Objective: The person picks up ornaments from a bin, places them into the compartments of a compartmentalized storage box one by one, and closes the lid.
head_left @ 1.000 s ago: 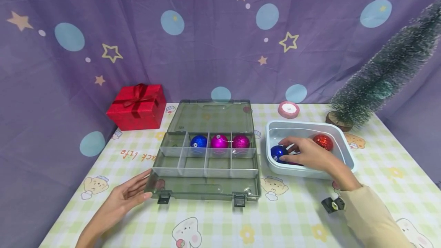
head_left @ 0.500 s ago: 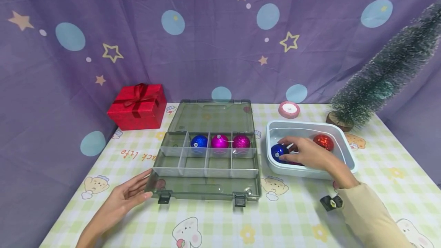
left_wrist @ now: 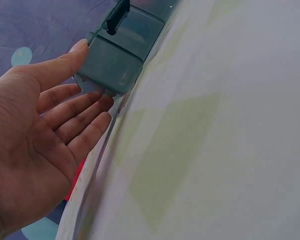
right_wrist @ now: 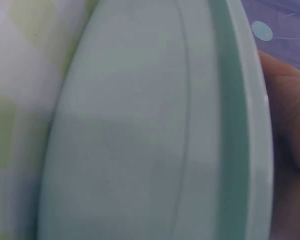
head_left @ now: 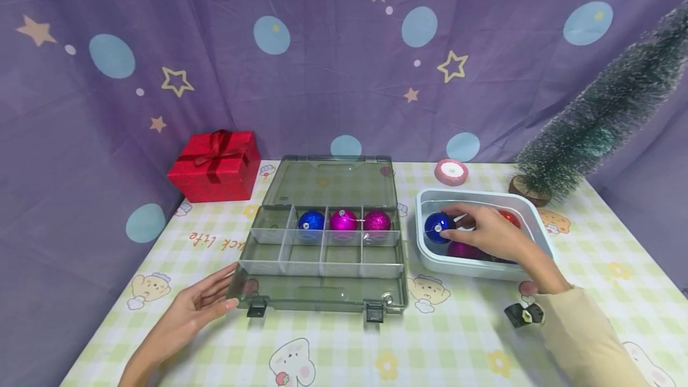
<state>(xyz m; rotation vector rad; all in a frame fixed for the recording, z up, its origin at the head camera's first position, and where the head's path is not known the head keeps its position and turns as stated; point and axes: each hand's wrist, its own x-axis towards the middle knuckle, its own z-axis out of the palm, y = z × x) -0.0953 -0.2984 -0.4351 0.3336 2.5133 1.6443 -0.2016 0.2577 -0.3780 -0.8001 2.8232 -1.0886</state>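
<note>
In the head view my right hand (head_left: 491, 233) pinches a shiny blue Christmas ball (head_left: 438, 228) between thumb and fingers, inside the pale blue tub (head_left: 486, 269). A magenta ball (head_left: 463, 250) lies below it, and a red glitter ball (head_left: 509, 218) is partly hidden behind the hand. My left hand (head_left: 188, 315), fingers fairly straight, touches the near left corner of a clear grey divided case (head_left: 322, 288). The case's lid lies open. Its back row holds a blue glitter ball (head_left: 312, 223), a plain magenta ball (head_left: 343, 221) and a magenta glitter ball (head_left: 377, 222), each in its own compartment.
Behind the case at left sits a red gift box (head_left: 215, 167). A pink-rimmed ribbon roll (head_left: 451, 172) and a small frosted tree (head_left: 580, 130) stand at the back right. A small black object (head_left: 523, 314) lies near my right sleeve. The purple curtain (head_left: 333, 64) closes off the back.
The blue ball, pinched in my right hand, has risen slightly within the tub, and more of the magenta ball beneath shows. My left hand has stayed at the case corner.
</note>
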